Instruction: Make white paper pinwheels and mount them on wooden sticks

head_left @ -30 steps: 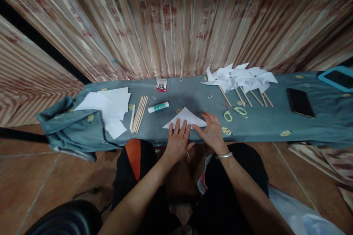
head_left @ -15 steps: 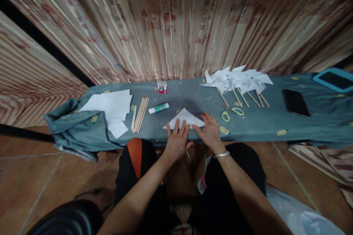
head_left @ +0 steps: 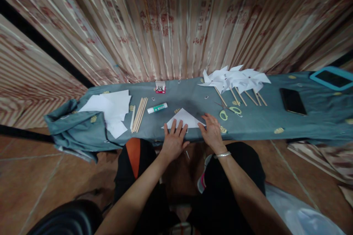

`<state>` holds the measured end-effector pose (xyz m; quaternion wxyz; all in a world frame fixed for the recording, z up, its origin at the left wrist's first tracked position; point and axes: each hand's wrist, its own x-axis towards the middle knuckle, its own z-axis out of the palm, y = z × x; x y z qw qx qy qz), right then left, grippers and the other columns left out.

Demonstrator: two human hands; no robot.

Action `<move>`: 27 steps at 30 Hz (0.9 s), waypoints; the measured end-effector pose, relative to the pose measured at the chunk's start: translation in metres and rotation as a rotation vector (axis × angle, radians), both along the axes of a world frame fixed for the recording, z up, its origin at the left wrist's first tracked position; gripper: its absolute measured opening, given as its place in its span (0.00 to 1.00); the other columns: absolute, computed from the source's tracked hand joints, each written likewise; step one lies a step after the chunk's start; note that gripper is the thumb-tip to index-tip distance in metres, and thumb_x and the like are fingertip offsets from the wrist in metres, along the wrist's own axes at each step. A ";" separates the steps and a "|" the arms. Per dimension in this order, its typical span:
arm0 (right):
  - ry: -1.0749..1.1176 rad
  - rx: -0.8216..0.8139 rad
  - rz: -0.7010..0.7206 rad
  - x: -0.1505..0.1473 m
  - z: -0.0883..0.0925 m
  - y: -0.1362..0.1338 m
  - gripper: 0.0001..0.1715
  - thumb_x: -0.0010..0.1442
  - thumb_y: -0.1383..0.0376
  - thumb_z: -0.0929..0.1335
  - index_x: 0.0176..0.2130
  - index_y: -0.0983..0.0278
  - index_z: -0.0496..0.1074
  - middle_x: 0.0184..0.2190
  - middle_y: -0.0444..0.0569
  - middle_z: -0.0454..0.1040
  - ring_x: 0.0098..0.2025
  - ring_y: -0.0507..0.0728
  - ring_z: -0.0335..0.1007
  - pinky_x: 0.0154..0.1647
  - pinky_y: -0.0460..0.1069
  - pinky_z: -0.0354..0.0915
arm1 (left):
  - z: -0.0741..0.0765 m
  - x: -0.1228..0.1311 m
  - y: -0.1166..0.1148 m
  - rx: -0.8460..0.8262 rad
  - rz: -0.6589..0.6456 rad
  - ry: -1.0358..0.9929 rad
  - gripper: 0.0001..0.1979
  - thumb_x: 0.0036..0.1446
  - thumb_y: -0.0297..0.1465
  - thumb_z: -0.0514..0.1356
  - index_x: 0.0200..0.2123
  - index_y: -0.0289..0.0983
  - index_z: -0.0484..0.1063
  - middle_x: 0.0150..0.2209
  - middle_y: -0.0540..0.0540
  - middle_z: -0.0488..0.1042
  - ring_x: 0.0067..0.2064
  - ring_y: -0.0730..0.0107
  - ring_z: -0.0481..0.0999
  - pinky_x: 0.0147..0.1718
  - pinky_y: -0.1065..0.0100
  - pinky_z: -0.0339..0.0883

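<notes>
A white sheet folded into a triangle (head_left: 184, 117) lies on the green cloth, its peak pointing away from me. My left hand (head_left: 174, 140) rests with spread fingers on its lower left edge. At the triangle's right corner is my right hand (head_left: 213, 132), fingers apart, fingertips touching the paper or just beside it. Beyond the paper to the left lies a glue stick (head_left: 157, 108). Scissors with green handles (head_left: 228, 111) lie open to the right of the paper.
Wooden sticks (head_left: 139, 115), a white pencil-like stick (head_left: 132, 117) and white papers (head_left: 110, 106) lie left. Behind is a small red box (head_left: 160, 87) of pins. Paper pinwheels (head_left: 237, 79), a black phone (head_left: 292, 101) and a blue-framed tablet (head_left: 332, 78) lie right.
My left hand has slid slightly left along the paper's near edge. My right hand has shifted a little right, towards the paper's right corner. The view has moved slightly.
</notes>
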<state>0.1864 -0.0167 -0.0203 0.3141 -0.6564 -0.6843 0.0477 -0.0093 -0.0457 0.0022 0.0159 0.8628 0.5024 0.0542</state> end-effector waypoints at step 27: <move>-0.052 0.015 0.015 0.006 -0.005 -0.002 0.26 0.63 0.74 0.54 0.53 0.72 0.71 0.55 0.64 0.69 0.60 0.66 0.60 0.57 0.61 0.60 | 0.002 -0.039 -0.016 0.077 0.163 0.065 0.33 0.63 0.39 0.53 0.64 0.23 0.55 0.66 0.24 0.53 0.69 0.43 0.51 0.62 0.34 0.44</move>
